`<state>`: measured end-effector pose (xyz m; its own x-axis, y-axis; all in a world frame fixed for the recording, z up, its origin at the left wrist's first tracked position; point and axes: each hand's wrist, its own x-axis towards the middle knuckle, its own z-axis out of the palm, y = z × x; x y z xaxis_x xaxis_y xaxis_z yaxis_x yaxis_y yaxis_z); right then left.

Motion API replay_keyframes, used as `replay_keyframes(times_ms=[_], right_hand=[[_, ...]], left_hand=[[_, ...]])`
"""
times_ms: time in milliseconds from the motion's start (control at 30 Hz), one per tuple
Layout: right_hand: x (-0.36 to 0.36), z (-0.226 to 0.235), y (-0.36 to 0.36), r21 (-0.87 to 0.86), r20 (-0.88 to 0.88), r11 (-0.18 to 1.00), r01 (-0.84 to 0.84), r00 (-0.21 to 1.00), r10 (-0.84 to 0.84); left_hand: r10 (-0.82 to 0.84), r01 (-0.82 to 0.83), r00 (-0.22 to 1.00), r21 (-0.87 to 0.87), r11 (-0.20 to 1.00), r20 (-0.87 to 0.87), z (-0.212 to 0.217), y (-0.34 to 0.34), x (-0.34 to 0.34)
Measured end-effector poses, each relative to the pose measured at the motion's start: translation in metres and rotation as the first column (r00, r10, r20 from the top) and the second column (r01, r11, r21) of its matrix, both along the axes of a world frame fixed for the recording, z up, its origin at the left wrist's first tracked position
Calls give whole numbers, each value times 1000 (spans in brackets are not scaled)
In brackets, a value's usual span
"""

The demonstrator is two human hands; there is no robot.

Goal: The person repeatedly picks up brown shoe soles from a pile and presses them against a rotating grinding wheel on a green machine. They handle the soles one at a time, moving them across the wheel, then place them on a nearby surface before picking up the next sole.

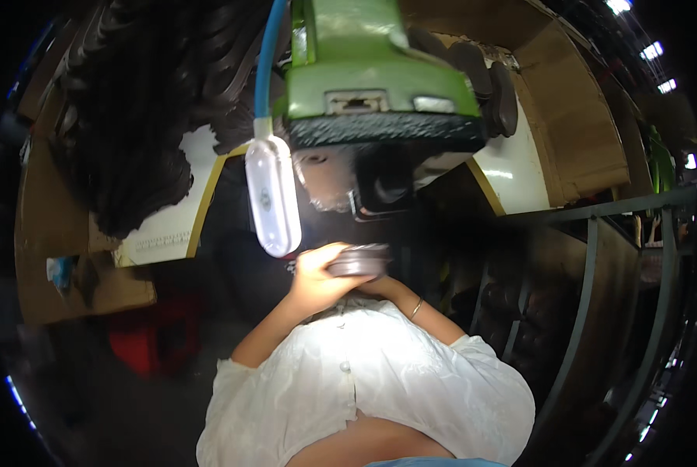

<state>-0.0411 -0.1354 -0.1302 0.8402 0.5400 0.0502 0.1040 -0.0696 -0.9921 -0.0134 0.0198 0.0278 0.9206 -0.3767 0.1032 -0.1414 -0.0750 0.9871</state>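
My left hand (316, 274) grips a dark grey, flat, rounded piece (358, 261) at chest height, fingers curled over its left end. My right hand (381, 286) comes up under the same piece from the right. Most of that hand is hidden behind it, and a thin bangle (415, 308) shows on the wrist. The piece sits just below the black underside of a green machine (364, 70). A lit white oval lamp (273, 194) on a blue flexible neck hangs right beside my left hand. My white blouse (364, 381) fills the lower middle of the view.
A big heap of black ribbed parts (130, 117) lies on the white bench at upper left. More black parts (489, 86) are piled right of the machine. There are cardboard walls (574, 132) at upper right, a grey metal rack (598, 311) on the right and a red object (154, 335) low on the left.
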Motion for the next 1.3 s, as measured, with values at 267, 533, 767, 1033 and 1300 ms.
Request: replay_keyframes(times_ms=[267,533,767,1033,1300], right_hand=[[-9,50,6,-26,-485,999,29,874,-38],[1,114,-134,-289,-187,943,164,956,-224],[44,136,-111,456,-256,483,748,630,-733],[40,96,-8,662,-384,258,704,613,-690],[50,124,17,460,-51,746,482,853,-520]], left_hand=[[18,-29,974,-44,999,-224,-6,-11,37],[136,-195,944,-175,965,-302,-27,-1,14],[124,-221,927,-246,944,-355,-28,9,10],[361,-443,875,-233,866,-322,-35,80,8],[255,-315,799,-18,949,-545,-69,124,-3]])
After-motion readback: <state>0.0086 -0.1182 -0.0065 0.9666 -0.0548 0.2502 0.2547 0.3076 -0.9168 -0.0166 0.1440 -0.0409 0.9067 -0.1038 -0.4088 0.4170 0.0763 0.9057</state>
